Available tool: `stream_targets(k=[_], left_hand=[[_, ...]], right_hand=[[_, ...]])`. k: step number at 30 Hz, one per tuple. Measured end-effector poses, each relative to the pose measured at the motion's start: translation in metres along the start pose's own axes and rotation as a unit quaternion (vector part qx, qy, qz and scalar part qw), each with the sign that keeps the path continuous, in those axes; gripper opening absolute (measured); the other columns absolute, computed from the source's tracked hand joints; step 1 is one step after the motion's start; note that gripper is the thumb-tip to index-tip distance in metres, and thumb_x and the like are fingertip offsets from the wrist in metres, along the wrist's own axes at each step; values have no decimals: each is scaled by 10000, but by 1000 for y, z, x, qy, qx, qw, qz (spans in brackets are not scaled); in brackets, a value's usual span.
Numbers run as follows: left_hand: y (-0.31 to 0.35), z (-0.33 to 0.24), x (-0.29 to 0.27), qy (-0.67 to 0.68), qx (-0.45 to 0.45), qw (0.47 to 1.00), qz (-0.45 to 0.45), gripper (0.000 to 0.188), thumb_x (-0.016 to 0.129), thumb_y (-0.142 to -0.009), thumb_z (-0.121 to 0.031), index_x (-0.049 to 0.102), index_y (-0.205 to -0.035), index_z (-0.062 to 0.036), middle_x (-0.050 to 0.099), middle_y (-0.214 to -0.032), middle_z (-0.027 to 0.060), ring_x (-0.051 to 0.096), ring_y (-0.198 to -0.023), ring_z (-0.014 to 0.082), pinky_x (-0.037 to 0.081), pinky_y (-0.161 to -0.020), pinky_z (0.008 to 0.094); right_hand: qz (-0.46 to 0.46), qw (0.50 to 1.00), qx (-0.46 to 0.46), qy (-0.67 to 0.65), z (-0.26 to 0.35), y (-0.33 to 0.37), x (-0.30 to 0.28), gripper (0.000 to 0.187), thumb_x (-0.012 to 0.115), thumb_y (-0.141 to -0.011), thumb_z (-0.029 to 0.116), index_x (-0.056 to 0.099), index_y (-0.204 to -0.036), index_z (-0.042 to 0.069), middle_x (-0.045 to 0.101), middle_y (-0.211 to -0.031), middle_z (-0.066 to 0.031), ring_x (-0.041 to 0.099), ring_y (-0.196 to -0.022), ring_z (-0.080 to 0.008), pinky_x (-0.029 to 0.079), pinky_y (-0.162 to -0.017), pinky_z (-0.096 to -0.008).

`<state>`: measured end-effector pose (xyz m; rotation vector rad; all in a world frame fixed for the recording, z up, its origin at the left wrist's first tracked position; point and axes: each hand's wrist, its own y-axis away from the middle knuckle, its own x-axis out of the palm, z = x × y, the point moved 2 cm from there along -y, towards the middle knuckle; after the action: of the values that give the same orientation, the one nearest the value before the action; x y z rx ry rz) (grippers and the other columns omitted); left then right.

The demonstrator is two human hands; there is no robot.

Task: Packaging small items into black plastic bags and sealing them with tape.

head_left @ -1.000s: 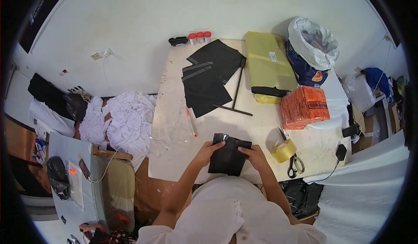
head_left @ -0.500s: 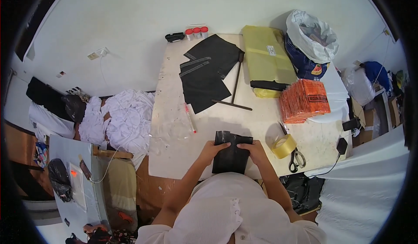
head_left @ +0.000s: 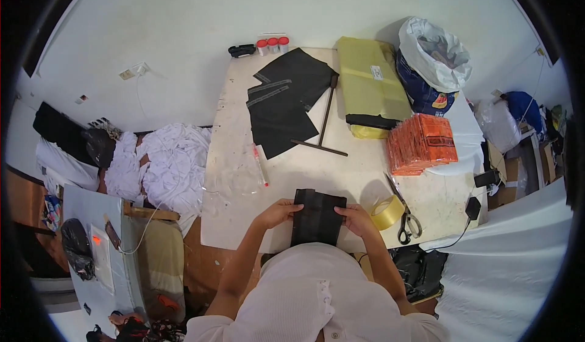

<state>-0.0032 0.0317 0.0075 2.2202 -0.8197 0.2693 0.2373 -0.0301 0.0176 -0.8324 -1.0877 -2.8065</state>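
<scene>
A folded black plastic mailing bag [head_left: 315, 217] is held upright between my hands at the table's front edge, its lower end meeting my shirt. My left hand [head_left: 280, 213] pinches its left edge, thumb on the face towards me. On the opposite edge my right hand [head_left: 358, 218] has a similar pinch. Beside the right hand lies a roll of yellowish tape [head_left: 387, 213], with black-handled scissors [head_left: 405, 222] just past it. Further back, several flat black bags [head_left: 283, 113] with pale strips overlap on the table.
A T-shaped dark metal bar [head_left: 325, 116] lies beside the flat bags. Right of it are a yellow package [head_left: 373, 77], stacked orange packets [head_left: 423, 144] and an open sack [head_left: 429, 67]. A red-capped marker [head_left: 261, 166] and clear plastic [head_left: 231, 174] lie left. White cloth [head_left: 177, 165] is heaped beyond the table.
My hands have moved apart, from the front of the black bag out to its two side edges. The bag's face is now more exposed. The view has shifted slightly.
</scene>
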Motion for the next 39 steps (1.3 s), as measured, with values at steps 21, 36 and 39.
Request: stream_targets(k=[21, 36, 39], left_hand=[[-4, -24, -14, -179, 108, 977, 47, 291, 517, -743, 76, 686, -964, -6, 677, -951, 109, 631, -770, 132, 525, -686, 234], [3, -18, 0, -44, 77, 996, -2, 144, 622, -834, -101, 591, -714, -29, 624, -920, 88, 587, -801, 131, 489, -742, 241], [-1, -1, 10, -211, 115, 962, -130, 141, 642, -843, -122, 531, -790, -52, 630, -883, 79, 576, -815, 121, 470, -737, 233]], right_hand=[[103, 954, -118, 256, 16, 9, -12, 401, 468, -761, -120, 650, -1079, 42, 657, -1016, -84, 613, -899, -143, 488, -788, -241], [122, 914, -160, 353, 24, 9, -15, 300, 486, -701, -150, 699, -846, 3, 671, -839, -71, 608, -830, -141, 487, -748, -244], [117, 928, -149, 320, 21, 8, -16, 289, 490, -692, -153, 697, -824, -1, 672, -831, -77, 610, -843, -154, 468, -802, -251]])
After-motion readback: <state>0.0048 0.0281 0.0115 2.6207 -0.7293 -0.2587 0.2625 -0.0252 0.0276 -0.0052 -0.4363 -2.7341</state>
